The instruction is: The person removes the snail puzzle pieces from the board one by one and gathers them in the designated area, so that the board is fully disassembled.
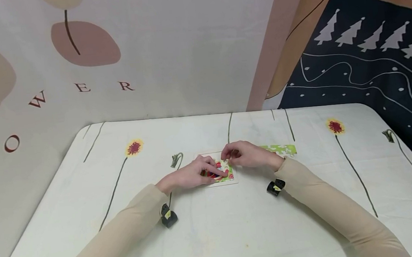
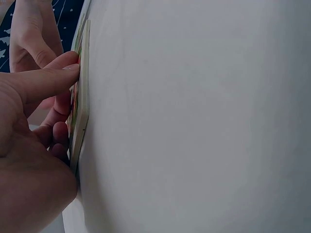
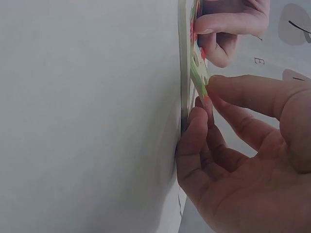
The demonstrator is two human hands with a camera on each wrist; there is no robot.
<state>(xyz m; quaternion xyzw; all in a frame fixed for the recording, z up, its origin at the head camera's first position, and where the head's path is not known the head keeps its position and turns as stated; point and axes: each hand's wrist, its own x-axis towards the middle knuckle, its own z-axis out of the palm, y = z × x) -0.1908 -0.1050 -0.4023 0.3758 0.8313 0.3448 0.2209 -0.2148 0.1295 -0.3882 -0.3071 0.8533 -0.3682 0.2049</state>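
Puzzle board [image 1: 222,183]: lies flat on the white tablecloth [image 1: 215,234], pale rim, picture in green, red and dark blue; partly covered by both hands.
Left hand [image 1: 191,174]: over the board's left part; thumb and index finger stretched out, pressing on the picture, remaining fingers bent loosely. Grip: nothing held.
Right hand [image 1: 248,154]: at the board's right edge. Grip: narrow, thumb and fingertips pinching a puzzle piece.
Puzzle piece [image 3: 200,77]: green with a bit of red, tilted, above the board's right part; contact with the board cannot be told.
Loose pieces [image 1: 283,150]: green, right of the board, beyond the right hand, partly hidden by it.
Wrist devices: black; one [image 1: 168,216] nearer the person and left of the board, one [image 1: 276,187] to its right.
Printed sunflowers: one [image 1: 134,147] left of the board, one [image 1: 336,126] well to its right.
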